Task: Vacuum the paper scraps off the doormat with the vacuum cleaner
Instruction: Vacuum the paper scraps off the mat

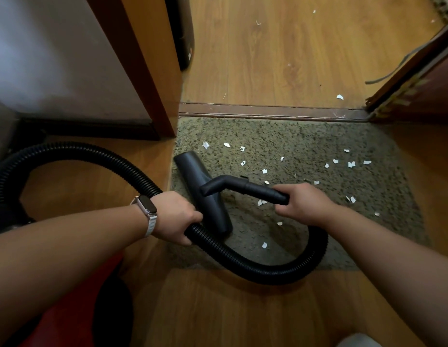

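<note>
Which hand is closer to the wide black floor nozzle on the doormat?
Left. The left hand grips the hose right beside the near end of the nozzle; the right hand holds the tube farther right.

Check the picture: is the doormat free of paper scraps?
No, many white paper scraps lie scattered across the doormat beside the nozzle.

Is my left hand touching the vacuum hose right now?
Touching. The head view shows the left hand wrapped round the ribbed black hose, while the right hand grips the stiff tube.
</note>
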Demonstrator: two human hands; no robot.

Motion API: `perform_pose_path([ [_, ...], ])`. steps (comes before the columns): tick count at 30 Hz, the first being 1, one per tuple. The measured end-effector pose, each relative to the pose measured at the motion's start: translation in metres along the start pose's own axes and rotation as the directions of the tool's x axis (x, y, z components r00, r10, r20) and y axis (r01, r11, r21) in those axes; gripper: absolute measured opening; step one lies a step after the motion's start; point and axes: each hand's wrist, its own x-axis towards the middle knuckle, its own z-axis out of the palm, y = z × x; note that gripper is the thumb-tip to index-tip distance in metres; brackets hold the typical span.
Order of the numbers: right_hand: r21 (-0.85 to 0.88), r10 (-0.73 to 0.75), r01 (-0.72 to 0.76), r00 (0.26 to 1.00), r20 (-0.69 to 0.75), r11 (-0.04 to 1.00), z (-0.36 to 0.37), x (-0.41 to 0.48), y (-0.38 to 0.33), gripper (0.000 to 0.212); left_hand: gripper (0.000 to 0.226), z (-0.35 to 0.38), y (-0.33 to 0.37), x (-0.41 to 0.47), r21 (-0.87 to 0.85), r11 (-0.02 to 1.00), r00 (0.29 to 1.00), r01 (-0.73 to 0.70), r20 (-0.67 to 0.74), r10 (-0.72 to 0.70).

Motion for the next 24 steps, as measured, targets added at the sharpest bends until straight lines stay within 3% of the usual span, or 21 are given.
perform_pose_path([
  [7, -0.117, -0.034, 0.039, 0.998, 0.047, 0.992, 0.004, 0.001, -0.009, 0.032, 0.044, 0.008, -0.002, 0.0, 0.004, 1.0, 1.0, -0.018, -0.011, 0.018],
  [18, -0.008, 0.124, -0.124, 0.992, 0.01, 0.992, -0.014, -0.019, 0.04, 0.024, 0.039, 0.004, 0.004, 0.003, -0.048, 0.999, 0.999, 0.02, -0.041, -0.022],
  [20, 0.007, 0.13, -0.131, 0.991, 0.012, 0.991, -0.011, -0.021, 0.042, 0.018, 0.04, 0.005, 0.005, 0.003, -0.037, 0.999, 0.999, 0.014, -0.041, -0.016],
  [24, 0.004, 0.073, -0.073, 0.997, 0.018, 0.997, -0.005, -0.016, 0.024, 0.027, 0.041, 0.007, 0.003, 0.001, -0.005, 1.0, 0.999, -0.014, -0.035, 0.014],
])
